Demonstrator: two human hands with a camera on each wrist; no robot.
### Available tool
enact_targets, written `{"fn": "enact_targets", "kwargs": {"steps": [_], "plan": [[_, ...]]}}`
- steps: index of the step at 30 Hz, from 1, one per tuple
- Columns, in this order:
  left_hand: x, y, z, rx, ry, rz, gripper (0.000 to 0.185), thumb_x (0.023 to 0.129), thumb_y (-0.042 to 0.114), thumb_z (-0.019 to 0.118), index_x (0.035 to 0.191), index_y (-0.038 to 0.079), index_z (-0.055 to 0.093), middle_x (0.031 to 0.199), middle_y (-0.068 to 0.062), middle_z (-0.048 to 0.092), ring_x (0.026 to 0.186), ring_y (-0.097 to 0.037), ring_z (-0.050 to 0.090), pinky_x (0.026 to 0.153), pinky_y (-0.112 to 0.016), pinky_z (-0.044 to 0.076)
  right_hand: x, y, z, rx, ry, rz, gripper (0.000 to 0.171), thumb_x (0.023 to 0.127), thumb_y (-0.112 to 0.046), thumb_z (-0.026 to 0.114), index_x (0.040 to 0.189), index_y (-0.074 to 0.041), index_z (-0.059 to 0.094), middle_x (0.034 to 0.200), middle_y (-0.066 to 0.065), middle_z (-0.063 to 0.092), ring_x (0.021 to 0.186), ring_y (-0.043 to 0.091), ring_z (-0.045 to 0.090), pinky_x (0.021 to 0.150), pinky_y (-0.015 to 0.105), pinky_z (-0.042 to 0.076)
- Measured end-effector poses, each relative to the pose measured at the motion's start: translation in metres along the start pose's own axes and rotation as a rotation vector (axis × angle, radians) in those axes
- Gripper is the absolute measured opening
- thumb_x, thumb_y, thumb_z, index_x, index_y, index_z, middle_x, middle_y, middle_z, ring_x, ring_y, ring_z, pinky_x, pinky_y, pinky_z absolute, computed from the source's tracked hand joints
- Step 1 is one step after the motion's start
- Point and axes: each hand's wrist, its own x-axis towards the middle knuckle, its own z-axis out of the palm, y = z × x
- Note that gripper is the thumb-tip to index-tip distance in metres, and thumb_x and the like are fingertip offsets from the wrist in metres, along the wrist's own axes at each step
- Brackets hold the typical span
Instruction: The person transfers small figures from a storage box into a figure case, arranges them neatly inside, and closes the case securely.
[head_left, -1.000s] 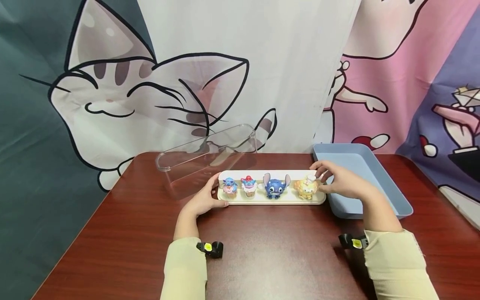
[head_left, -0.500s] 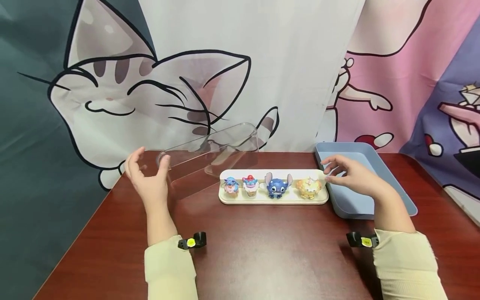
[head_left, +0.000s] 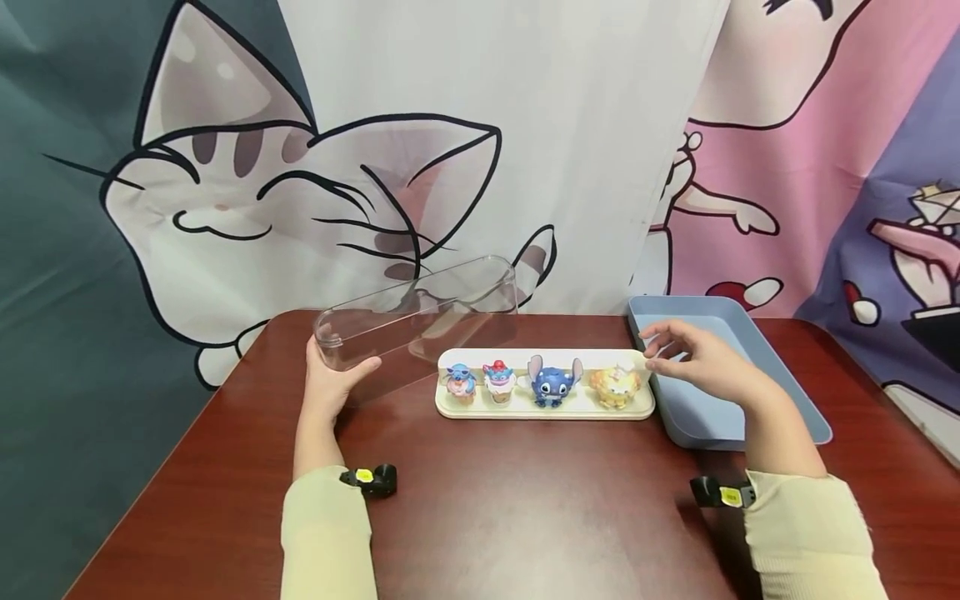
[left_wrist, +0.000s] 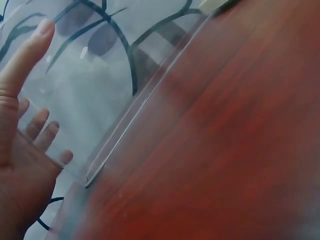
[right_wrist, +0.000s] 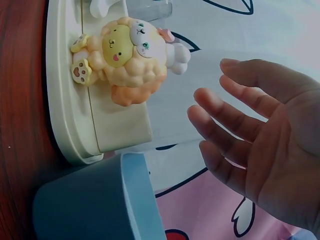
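Note:
My left hand is at the left end of a clear plastic cover. Through the plastic in the left wrist view, the fingers show on the far side, while the thumb stands apart on the near side. A cream-white display tray bears two small blue cupcake figurines, a big-eared blue figurine and a fluffy yellow sheep figurine. My right hand hovers by the tray's right end with loosely bent fingers, apart from the sheep and holding nothing.
A light blue bin stands right of the tray, under my right hand. The brown tabletop extends toward me. A curtain with cartoon prints hangs along the table's back edge.
My left hand has let go of the tray's left end and moved left to the clear cover. My right hand has drawn slightly right, away from the sheep figurine. The tray stays put.

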Motion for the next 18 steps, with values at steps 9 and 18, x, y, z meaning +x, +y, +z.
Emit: {"fn": "enact_targets", "kwargs": {"steps": [9, 18], "plan": [[0.011, -0.003, 0.004, -0.145, -0.026, 0.131, 0.095, 0.066, -0.013, 0.076, 0.139, 0.01, 0.021, 0.13, -0.005, 0.037, 0.128, -0.02, 0.032, 0.093, -0.032, 0.043, -0.003, -0.003, -0.004, 0.028, 0.061, -0.036, 0.032, 0.085, -0.007, 0.065, 0.115, -0.004, 0.054, 0.092, 0.007, 0.061, 0.082, 0.006, 0.057, 0.065, 0.025, 0.046], [0.007, 0.029, 0.016, -0.106, -0.024, 0.16, 0.096, 0.062, -0.012, 0.078, 0.138, 0.009, 0.023, 0.135, -0.011, 0.038, 0.124, -0.02, 0.036, 0.099, -0.026, 0.033, -0.004, 0.001, -0.007, 0.035, 0.089, -0.041, 0.032, 0.085, -0.004, 0.064, 0.116, -0.005, 0.055, 0.093, 0.007, 0.059, 0.082, 0.008, 0.056, 0.065, 0.023, 0.047]]}}
